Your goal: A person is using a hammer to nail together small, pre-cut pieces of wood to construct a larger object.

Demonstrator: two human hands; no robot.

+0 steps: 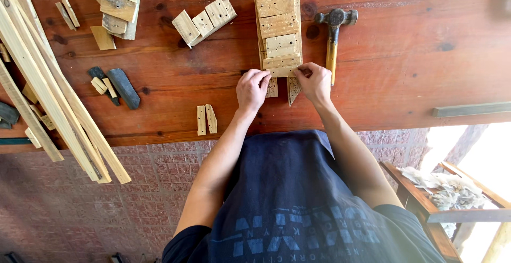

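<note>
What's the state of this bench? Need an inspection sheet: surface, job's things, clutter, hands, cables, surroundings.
Surface: reddish wooden table, knots and dark marks, tiled floor below.
Job's things: row of pale drilled wooden blocks in the middle; hammer lies right of it, apart.
Clutter: long slats at the left edge, block stack, fanned blocks, two small pieces, dark scraps.
Hands: left hand and right hand both pinch the near end of the row; exact grip on it unclear.
Cables: nothing seen.
Surroundings: wooden frame with crumpled cloth at lower right.
</note>
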